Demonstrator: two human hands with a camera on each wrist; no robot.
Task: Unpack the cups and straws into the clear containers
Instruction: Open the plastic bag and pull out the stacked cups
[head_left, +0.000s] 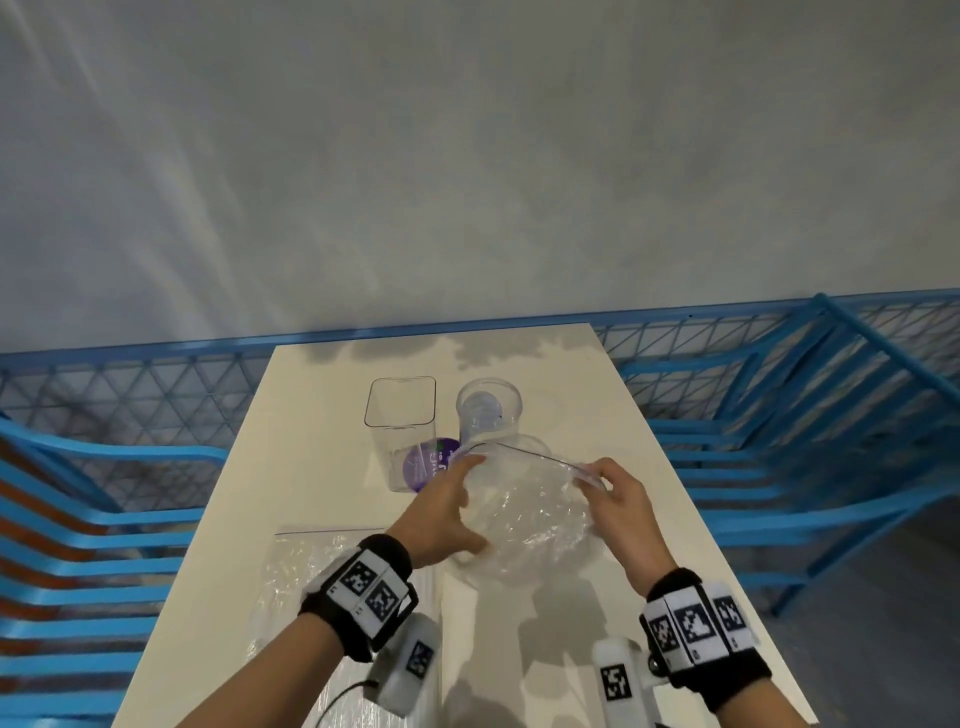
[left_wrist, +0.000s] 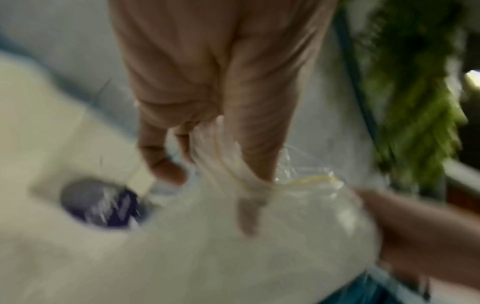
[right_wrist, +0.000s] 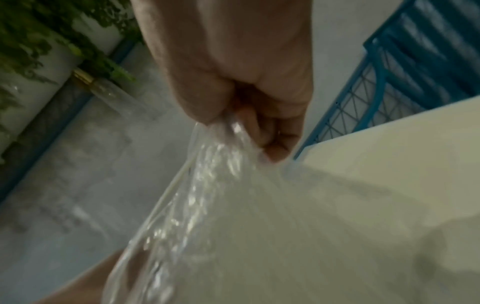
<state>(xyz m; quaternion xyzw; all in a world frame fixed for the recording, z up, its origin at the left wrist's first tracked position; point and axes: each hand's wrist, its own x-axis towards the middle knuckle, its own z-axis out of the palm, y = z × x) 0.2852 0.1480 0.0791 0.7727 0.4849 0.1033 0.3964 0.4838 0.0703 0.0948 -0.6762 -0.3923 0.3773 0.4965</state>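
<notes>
I hold a crumpled clear plastic bag just above the white table, with its mouth stretched between my hands. My left hand grips the left side of the mouth, and the left wrist view shows one finger inside the plastic. At the right edge, my right hand pinches the bag between thumb and curled fingers. Behind the bag stand a tall rectangular clear container and a round clear container with a bluish shape inside. I cannot see any straws.
A round purple item with white print lies by the rectangular container's base. Another flat clear bag lies at the near left of the table. Blue slatted chairs and a blue mesh fence flank the table.
</notes>
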